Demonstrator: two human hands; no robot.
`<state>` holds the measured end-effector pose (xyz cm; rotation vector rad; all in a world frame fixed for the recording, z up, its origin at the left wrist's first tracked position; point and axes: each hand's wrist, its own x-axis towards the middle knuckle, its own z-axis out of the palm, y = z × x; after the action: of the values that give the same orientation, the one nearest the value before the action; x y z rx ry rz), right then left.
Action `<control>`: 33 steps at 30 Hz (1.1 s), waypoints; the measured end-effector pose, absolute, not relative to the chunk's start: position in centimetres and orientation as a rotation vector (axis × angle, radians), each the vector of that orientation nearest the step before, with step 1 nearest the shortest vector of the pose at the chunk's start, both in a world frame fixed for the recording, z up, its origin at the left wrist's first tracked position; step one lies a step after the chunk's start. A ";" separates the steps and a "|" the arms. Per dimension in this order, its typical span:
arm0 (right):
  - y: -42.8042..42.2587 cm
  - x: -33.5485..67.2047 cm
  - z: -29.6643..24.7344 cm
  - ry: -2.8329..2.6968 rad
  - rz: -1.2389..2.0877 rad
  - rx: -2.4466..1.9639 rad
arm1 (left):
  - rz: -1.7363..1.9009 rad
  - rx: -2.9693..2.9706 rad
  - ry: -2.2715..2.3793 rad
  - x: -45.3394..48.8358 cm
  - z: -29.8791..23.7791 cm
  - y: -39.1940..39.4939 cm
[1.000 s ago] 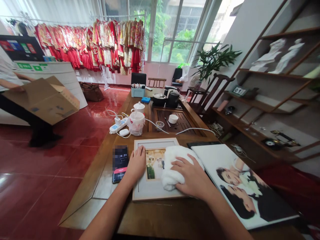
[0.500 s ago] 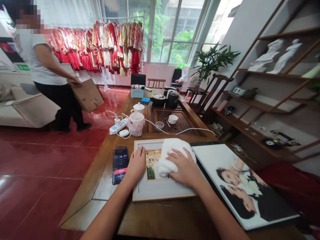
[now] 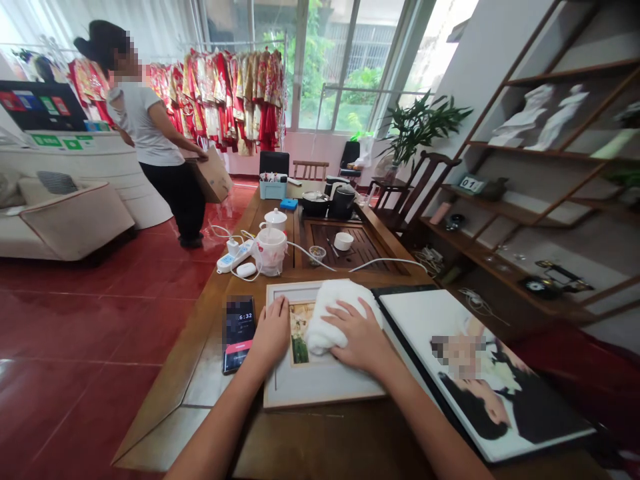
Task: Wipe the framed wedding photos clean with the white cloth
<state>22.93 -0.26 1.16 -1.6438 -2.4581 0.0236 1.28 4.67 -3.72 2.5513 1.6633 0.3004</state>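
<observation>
A light wooden picture frame with a pale mat and a small photo lies flat on the table. My left hand rests on its left border, fingers stretched forward and lying flat. Over the right part of the photo, my right hand presses a bunched white towel onto the frame, its fingers spread across the cloth. The towel and hand hide part of the picture. A phone with a lit screen lies just left of my left hand.
A large photo panel lies to the right of the frame. Beyond are a power strip, a plastic-wrapped cup, a lidded white cup, a tea tray and a white cable. Another person carries a cardboard box.
The other person has walked to the right with the cardboard box. My right hand and the towel have shifted slightly left over the photo; my left hand stays on the border.
</observation>
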 end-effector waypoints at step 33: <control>-2.9 22.3 1.4 -2.556 0.256 -1.466 | 0.350 2.562 1.657 1.2 -4.1 4.7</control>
<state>22.27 -2.91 1.41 -1.4658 -2.5557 0.2563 1.20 4.68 -4.06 2.5622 1.6566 0.3496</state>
